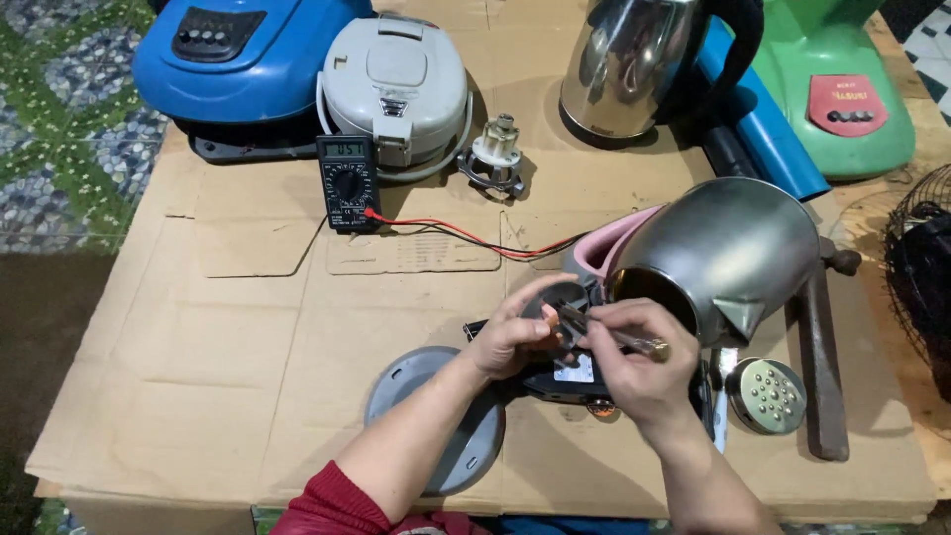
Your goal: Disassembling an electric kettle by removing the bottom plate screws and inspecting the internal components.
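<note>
A steel kettle [723, 253] with a pink handle lies on its side on the cardboard-covered table [248, 327], its mouth turned toward the person and its spout pointing down at the right. Just in front of it the left hand [517, 335] curls around a small dark round part [563, 297], fingers closed on its edge; what the part is cannot be made out, since the fingers cover much of it. The right hand [634, 367] is closed narrowly on a thin tool [612, 335] with a clear yellowish handle, its metal tip resting against the dark part. Under both hands lies a black base piece [570, 381], mostly hidden, with only a pale label and an edge showing.

A grey round disc [416, 391] lies under the left forearm, partly covered by it. A perforated metal disc [768, 394] sits near the right hand, beside a long dark bar [822, 367]. Red and black leads [446, 233] run from a black multimeter [349, 181] toward the kettle, where their ends vanish behind it. Further back stand a white rice cooker [396, 84], a blue appliance [238, 59], a second steel kettle [629, 64] cut off by the top edge, a green appliance [842, 89], and a small metal fitting [495, 159]. A wire fan guard [921, 277] is cropped at the right.
</note>
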